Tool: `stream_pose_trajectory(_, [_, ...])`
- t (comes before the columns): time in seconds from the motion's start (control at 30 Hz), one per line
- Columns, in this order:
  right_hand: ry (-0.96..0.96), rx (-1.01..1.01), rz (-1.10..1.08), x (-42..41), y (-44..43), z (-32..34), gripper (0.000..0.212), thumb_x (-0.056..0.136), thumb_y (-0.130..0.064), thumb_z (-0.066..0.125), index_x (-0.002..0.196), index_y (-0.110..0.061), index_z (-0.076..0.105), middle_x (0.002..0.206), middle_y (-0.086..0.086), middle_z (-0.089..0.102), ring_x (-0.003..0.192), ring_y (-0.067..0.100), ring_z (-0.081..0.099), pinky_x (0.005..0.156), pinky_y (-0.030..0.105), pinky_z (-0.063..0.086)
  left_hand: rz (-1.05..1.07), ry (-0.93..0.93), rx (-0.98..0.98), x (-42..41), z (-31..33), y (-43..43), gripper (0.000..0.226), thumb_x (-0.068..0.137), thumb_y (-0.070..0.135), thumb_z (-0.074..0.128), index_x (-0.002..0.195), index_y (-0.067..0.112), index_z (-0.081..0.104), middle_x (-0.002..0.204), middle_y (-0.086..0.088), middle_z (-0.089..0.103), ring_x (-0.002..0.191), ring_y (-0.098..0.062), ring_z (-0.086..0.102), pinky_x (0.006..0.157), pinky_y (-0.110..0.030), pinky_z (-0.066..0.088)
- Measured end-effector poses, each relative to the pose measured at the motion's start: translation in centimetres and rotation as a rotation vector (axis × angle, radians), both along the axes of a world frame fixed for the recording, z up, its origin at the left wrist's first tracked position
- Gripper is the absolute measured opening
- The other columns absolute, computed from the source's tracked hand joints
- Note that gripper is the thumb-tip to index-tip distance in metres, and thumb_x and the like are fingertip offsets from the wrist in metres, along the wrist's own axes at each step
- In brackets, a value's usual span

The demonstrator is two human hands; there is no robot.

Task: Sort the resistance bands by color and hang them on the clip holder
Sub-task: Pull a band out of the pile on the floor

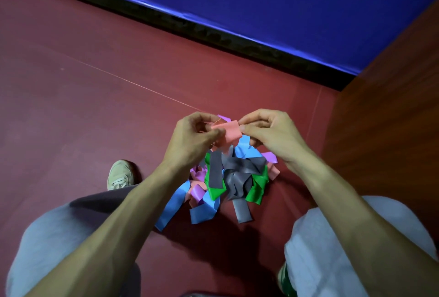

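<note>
We record: left hand (190,141) and right hand (273,135) each pinch one end of a pink band (226,134), held just above the far edge of the pile of bands (234,178). The pile lies on the red floor (95,106); a shoe (120,174) sits left of it.

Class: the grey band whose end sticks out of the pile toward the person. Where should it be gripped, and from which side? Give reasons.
Pinch the grey band at its free end, coming from the near side. That end lies flat on the floor, clear of the pile, while its far part runs under tangled bands. The left hand and right hand pinch a pink band.
</note>
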State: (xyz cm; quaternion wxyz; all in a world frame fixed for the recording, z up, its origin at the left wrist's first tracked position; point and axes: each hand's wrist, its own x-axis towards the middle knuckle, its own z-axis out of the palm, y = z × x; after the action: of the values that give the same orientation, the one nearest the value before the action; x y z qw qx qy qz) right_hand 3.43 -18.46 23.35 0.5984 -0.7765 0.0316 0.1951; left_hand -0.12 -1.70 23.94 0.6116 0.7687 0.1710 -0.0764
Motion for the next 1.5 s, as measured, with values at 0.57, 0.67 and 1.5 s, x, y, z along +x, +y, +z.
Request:
stream_pose_trajectory(0.57, [-0.134,-0.182,0.207,0.5,0.0,-1.3,0.050,0.080,0.008,0.043,0.109,-0.026,0.065,0.112,-0.009,0.066,0.110,0.006,0.059,0.097,0.021,0.044,-0.386,-0.127,0.228,0.2,0.7,1.2,0.029,0.085,0.000,0.064,0.090,0.028,0.067,0.081,-0.012,0.066,0.071,-0.029,0.062,0.074,-0.047,0.054])
stream_pose_trajectory(0.67, [-0.162,-0.297,0.419,0.2,-0.1,-1.6,0.046,0.081,0.004,0.051,0.116,-0.023,0.066,0.115,-0.012,0.066,0.107,-0.002,0.058,0.092,0.013,0.042,-0.419,-0.148,0.220,0.0,1.1,1.5,0.028,0.087,0.001,0.063,0.089,0.028,0.068,0.087,-0.013,0.069,0.083,-0.032,0.066,0.078,-0.048,0.054])
stream_pose_trajectory(1.5, [-0.284,-0.251,0.255,1.6,-1.9,-1.3,0.021,0.089,-0.018,0.062,0.074,-0.033,0.062,0.080,0.018,0.066,0.067,0.016,0.050,0.070,0.041,0.049,-0.301,-0.199,0.615,0.3,0.7,3.1,0.033,0.082,0.003,0.063,0.093,0.035,0.066,0.076,0.019,0.057,0.069,-0.003,0.056,0.060,-0.012,0.040])
